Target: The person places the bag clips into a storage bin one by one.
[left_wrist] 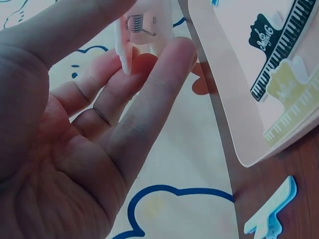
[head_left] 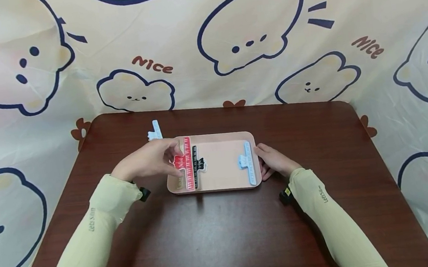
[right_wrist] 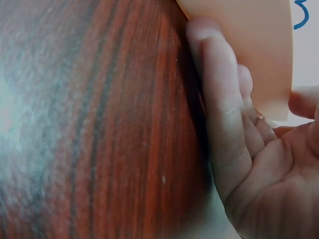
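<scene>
A pale pink tray [head_left: 223, 163] lies on the table. My left hand [head_left: 155, 158] is over its left end, pinching a red clip [head_left: 188, 165] with a ruler-like edge between thumb and fingers; its spring [left_wrist: 135, 23] shows in the left wrist view. Close beside it in the tray lie a black clip [head_left: 196, 170] and a yellow clip [left_wrist: 291, 102], the latter mostly hidden under the red one in the head view. A light blue clip [head_left: 249, 163] lies at the tray's right end. There my right hand [head_left: 274, 160] grips the tray, thumb at the rim, fingers along the outer wall.
Another light blue clip [head_left: 155, 130] lies on the brown wooden table [head_left: 218, 238], just beyond my left hand and outside the tray. A cream cloth [head_left: 187, 35] with cartoon outlines hangs behind the table and at both sides.
</scene>
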The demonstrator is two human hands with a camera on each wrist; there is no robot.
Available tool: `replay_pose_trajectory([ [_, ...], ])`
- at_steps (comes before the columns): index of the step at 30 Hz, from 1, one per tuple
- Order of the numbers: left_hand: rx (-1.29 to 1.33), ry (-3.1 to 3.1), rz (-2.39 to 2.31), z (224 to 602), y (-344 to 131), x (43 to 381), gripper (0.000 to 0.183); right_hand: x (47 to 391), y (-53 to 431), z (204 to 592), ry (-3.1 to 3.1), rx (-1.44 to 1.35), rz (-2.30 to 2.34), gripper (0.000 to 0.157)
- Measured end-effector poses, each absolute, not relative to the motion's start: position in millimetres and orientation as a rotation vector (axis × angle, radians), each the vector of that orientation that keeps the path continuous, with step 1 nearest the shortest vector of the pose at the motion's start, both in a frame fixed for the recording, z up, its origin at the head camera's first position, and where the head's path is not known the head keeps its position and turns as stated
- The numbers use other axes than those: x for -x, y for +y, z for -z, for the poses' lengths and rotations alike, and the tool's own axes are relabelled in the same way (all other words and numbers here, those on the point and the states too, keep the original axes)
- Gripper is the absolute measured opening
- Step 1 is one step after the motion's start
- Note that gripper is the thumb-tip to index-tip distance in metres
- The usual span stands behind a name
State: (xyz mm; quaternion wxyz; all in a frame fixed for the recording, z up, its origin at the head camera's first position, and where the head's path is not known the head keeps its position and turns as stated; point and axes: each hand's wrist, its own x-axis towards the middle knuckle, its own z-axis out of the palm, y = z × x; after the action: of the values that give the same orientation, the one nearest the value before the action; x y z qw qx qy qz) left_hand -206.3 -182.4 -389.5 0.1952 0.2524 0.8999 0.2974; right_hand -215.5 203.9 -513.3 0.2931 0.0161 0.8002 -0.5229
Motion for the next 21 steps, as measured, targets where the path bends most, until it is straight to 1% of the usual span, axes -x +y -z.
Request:
replay_pose_trajectory([
  [7,-0.748,2.487,-0.863,388.0,-169.2,210.5,0.047,216.3,203.5,515.0,2.129,-0.046,1.395,0.039],
  [21,-0.797,2.465,-0.858,395.6,-137.7,222.6,0.047,216.5,203.9,515.0,2.126,-0.048,1.393,0.038],
])
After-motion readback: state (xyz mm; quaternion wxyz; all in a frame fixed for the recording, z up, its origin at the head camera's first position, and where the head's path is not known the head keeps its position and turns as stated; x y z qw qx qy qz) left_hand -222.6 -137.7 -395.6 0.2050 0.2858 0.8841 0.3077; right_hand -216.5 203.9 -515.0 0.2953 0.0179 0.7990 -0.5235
